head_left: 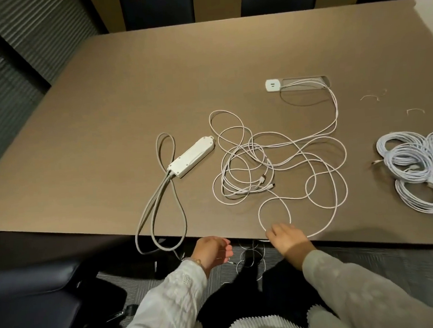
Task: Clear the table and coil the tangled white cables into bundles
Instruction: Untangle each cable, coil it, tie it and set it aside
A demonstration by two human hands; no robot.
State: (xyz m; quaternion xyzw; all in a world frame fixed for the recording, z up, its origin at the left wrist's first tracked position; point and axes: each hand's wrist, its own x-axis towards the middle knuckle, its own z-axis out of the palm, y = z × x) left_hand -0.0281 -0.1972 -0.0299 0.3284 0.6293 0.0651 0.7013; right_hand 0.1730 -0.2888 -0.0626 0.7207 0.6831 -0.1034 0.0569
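A tangle of thin white cable (pixel 269 165) sprawls over the middle of the brown table (pixel 104 120). One strand runs up to a white charger (pixel 272 85) by the table's cable slot. My right hand (pixel 288 238) rests at the near table edge on the cable's nearest loop, fingers bent over it. My left hand (pixel 212 250) hovers just below the edge with fingers curled, and a thin cable end shows at its fingertips. More cable hangs off the edge between my hands. Three coiled white bundles (pixel 415 165) lie at the right.
A white power strip (pixel 192 156) with a thick grey cord (pixel 159 208) lies left of the tangle, its cord looping over the near edge. Small twist ties (pixel 371 97) lie at the far right. A dark chair (pixel 34 286) stands at the lower left.
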